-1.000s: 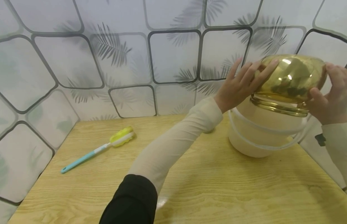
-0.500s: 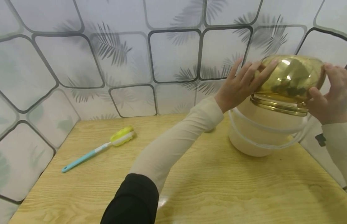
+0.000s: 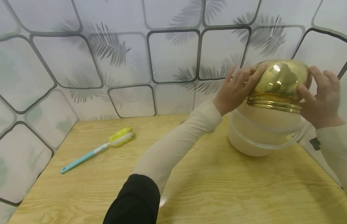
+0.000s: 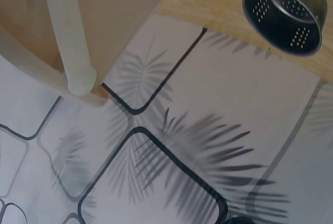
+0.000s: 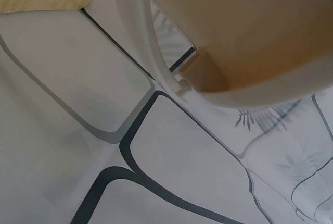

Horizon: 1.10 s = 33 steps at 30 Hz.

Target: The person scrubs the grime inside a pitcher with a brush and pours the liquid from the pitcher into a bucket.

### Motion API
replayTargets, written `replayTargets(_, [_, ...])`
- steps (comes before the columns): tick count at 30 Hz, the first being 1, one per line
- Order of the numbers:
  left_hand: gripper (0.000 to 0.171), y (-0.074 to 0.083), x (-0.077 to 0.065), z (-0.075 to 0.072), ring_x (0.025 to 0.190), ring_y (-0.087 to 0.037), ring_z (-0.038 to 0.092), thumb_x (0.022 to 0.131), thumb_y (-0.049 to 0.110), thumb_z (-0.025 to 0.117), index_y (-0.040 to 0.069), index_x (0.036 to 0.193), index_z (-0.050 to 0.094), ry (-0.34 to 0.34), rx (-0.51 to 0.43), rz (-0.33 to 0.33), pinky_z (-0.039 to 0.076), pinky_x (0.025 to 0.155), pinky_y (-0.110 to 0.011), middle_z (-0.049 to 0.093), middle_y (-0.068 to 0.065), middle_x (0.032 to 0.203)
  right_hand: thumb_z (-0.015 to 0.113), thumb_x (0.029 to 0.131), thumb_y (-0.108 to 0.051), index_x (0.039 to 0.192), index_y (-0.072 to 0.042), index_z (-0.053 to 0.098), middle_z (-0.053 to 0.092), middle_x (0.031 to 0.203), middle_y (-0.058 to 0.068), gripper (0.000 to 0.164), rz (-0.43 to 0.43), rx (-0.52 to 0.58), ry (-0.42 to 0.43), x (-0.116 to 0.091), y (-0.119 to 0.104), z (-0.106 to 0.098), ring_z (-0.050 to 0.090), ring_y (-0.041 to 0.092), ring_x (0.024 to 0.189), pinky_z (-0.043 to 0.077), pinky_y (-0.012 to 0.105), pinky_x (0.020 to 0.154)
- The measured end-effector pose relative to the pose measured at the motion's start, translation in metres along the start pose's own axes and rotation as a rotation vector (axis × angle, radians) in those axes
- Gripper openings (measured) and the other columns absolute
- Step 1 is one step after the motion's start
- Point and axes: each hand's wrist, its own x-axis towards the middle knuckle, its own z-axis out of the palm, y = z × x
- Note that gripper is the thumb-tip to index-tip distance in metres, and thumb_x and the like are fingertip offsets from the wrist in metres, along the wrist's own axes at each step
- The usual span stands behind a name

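A shiny gold-coloured round pot [image 3: 282, 79] is tipped over in the head view, its ridged rim lowest and slightly tilted. My left hand [image 3: 235, 88] holds its left side, with the fingers spread along the curved wall. On the other side my right hand [image 3: 320, 99] grips it, thumb low near the neck and fingers higher up. Below the pot stands an off-white bucket [image 3: 253, 146] with a white handle. The bucket's wall [image 5: 270, 31] also fills the top of the right wrist view. Neither wrist view shows the hands or the pot.
A cleaning brush [image 3: 98, 149] with a yellow sponge head and blue handle lies on the wooden table [image 3: 218, 189], at left. A perforated metal cup [image 4: 286, 18], mostly hidden behind my left forearm in the head view, lies near the patterned wall [image 3: 173, 56].
The gold pot has shifted a little to the left, and its top sits slightly lower. Both hands keep their hold, the right one moving left with it. Bucket and brush stay in place.
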Motion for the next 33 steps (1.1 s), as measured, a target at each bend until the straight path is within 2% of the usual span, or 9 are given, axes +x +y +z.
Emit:
replayTargets(5, [0.05,0.005,-0.004,0.006,0.11,-0.014,0.052,0.097,0.009,0.017,0.016,0.141,0.039,-0.072,-0.078,-0.067,0.033,0.108,-0.037,0.052,0.001,0.122,0.051,0.08,-0.014,0.125,-0.047,0.037,0.053,0.127,0.008,0.057,-0.001,0.003,-0.163,-0.002,0.002,-0.003,0.054,0.029,0.114,0.036,0.05,0.103])
replayTargets(12, [0.05,0.006,-0.007,0.008,0.112,-0.014,0.053,0.094,0.017,0.034,0.012,0.144,0.034,-0.149,-0.177,-0.12,0.033,0.108,-0.034,0.051,-0.001,0.123,0.063,0.065,-0.004,0.113,-0.009,0.044,0.048,0.133,0.016,0.051,0.04,0.049,-0.367,-0.003,0.004,-0.008,0.05,0.039,0.111,0.037,0.054,0.1])
replayTargets(20, [0.079,-0.001,-0.013,0.008,0.121,-0.014,0.051,0.082,0.036,0.065,0.012,0.147,0.027,-0.266,-0.279,-0.145,0.03,0.11,-0.037,0.052,-0.001,0.131,0.07,0.058,-0.003,0.127,-0.012,0.039,0.047,0.134,0.02,0.076,0.051,0.146,-0.558,0.0,0.013,-0.005,0.053,0.05,0.099,0.042,0.061,0.087])
replayTargets(22, [0.09,-0.002,-0.014,0.009,0.118,-0.014,0.053,0.076,0.042,0.071,0.012,0.148,0.026,-0.283,-0.299,-0.151,0.03,0.11,-0.036,0.053,0.0,0.129,0.069,0.071,-0.018,0.13,-0.011,0.038,0.047,0.133,0.022,0.066,0.035,0.173,-0.586,0.003,0.015,-0.004,0.053,0.05,0.098,0.042,0.063,0.083])
replayTargets(25, [0.1,-0.002,-0.015,0.01,0.115,-0.013,0.055,0.071,0.051,0.074,0.013,0.149,0.024,-0.312,-0.302,-0.155,0.031,0.109,-0.036,0.054,0.002,0.128,0.052,0.088,-0.049,0.133,-0.009,0.037,0.046,0.132,0.024,0.063,0.029,0.201,-0.636,0.007,0.017,-0.003,0.051,0.05,0.098,0.042,0.064,0.078])
replayTargets(28, [0.108,-0.003,-0.014,0.01,0.115,-0.014,0.056,0.068,0.06,0.073,0.013,0.15,0.02,-0.383,-0.313,-0.153,0.032,0.109,-0.035,0.055,0.002,0.13,0.033,0.084,-0.073,0.136,-0.008,0.035,0.045,0.133,0.025,0.084,0.062,0.242,-0.716,0.011,0.019,-0.003,0.051,0.052,0.095,0.041,0.064,0.082])
replayTargets(29, [0.11,-0.004,-0.014,0.009,0.116,-0.014,0.056,0.067,0.061,0.073,0.012,0.15,0.019,-0.413,-0.329,-0.154,0.032,0.109,-0.035,0.055,0.001,0.13,0.035,0.081,-0.075,0.138,-0.009,0.035,0.044,0.134,0.024,0.088,0.094,0.273,-0.755,0.012,0.02,-0.003,0.05,0.053,0.097,0.04,0.065,0.085])
replayTargets(30, [0.113,-0.005,-0.013,0.009,0.115,-0.015,0.056,0.066,0.063,0.073,0.012,0.15,0.018,-0.443,-0.344,-0.154,0.034,0.108,-0.035,0.055,0.002,0.13,0.048,0.081,-0.07,0.14,-0.01,0.034,0.043,0.134,0.024,0.085,0.127,0.302,-0.798,0.013,0.02,-0.004,0.05,0.053,0.098,0.039,0.065,0.087])
replayTargets(33, [0.118,-0.008,-0.01,0.008,0.114,-0.015,0.057,0.063,0.065,0.074,0.013,0.151,0.014,-0.539,-0.386,-0.158,0.037,0.104,-0.033,0.056,0.001,0.129,0.078,0.074,-0.035,0.145,-0.015,0.029,0.039,0.14,0.021,0.089,0.237,0.376,-0.919,0.017,0.021,-0.005,0.046,0.048,0.116,0.033,0.063,0.1])
